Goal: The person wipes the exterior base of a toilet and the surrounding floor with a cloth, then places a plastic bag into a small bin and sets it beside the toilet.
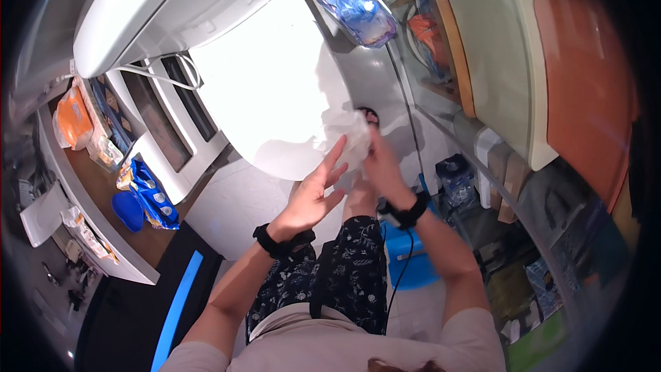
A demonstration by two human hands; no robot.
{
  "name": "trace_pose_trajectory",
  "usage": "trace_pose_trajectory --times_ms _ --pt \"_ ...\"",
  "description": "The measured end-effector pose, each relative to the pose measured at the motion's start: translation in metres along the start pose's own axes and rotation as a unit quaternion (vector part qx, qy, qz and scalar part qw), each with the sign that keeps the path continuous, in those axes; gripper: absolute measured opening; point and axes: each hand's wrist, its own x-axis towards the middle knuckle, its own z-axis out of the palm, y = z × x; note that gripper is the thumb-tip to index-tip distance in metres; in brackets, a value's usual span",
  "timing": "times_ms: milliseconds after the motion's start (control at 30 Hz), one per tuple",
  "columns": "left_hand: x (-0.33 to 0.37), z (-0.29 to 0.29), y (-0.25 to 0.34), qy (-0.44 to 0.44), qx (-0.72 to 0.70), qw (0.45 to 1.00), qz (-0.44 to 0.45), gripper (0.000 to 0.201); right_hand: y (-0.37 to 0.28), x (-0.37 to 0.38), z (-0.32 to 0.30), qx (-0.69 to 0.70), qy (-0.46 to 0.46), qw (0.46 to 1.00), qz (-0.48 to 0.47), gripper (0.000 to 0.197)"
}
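Observation:
A crumpled, thin white sheet like a tissue or wipe [350, 132] hangs over the front edge of a closed toilet lid [275, 89]. My right hand [383, 165] grips it from the right side, smeared a little by motion. Close by on the left, my left hand [315, 189] has its fingers spread, the tips near the sheet but apparently not closed on it. Both wrists wear black bands. Strong light washes out much of the white lid. Behind it rises the toilet's white tank [186, 14].
At the far right of the toilet stands a waste bin [377, 34] with a blue-purple liner. Shelving with orange and cream boards [496, 55] lines the right. To the left, a wooden shelf holds a blue packet [153, 196] and an orange packet [73, 118]. A blue container [411, 258] sits beside my legs.

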Motion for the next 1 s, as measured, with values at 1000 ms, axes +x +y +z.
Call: trace_pose_trajectory --times_ms 1000 --pt "-0.026 0.095 -0.085 0.317 -0.160 0.930 -0.092 0.036 0.237 0.236 -0.078 -0.451 0.064 0.888 0.053 0.034"
